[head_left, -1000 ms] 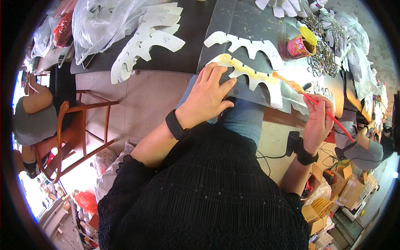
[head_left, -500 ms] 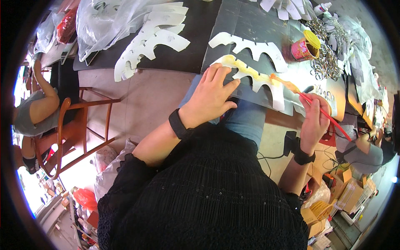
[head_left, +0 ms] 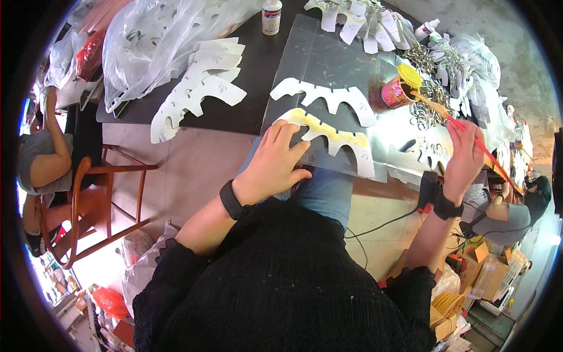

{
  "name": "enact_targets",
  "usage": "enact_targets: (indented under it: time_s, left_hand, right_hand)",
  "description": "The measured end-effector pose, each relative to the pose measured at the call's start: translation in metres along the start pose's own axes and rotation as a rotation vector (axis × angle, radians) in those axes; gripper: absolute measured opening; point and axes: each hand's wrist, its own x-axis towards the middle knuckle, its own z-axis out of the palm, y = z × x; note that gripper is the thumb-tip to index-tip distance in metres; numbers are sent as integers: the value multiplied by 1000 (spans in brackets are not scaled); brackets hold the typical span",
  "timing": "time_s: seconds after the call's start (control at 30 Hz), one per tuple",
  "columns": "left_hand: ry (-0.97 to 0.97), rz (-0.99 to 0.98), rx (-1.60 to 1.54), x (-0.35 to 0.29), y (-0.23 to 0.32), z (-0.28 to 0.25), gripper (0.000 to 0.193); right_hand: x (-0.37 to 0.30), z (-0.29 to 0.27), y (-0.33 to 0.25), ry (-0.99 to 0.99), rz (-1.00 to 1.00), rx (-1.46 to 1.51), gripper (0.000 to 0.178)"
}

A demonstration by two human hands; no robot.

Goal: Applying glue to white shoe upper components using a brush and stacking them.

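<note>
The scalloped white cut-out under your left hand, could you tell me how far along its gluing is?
Partly done: yellow glue covers its upper band. The left hand pins it; the right hand dips the red-handled brush at the glue can. The second cut-out remains bare.

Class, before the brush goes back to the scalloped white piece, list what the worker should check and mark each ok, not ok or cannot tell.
1. Left hand pins the glue-coated scalloped piece: ok.
2. Right hand grips the red-handled brush: ok.
3. Brush tip at the open glue can: ok.
4. Enough glue on the bristles: cannot tell.
5. Second uncoated piece lies apart from the wet one: ok.
6. Clear sheet under both pieces: ok.
</note>
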Motion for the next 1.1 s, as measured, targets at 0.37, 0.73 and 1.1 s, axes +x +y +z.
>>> enact_targets:
  time_s: [0.37,0.73,1.1]
  left_hand:
    - [134,-68,-134,8,-1,-3,44]
    - [274,-333,155,17,-19,3,28]
    - [201,-228,-383,42,9,-33,15]
  right_hand:
    - [41,28,64,-159,86,-295,28]
    - [44,41,64,-201,43,-645,31]
    - [38,43,63,-196,40,-558,29]
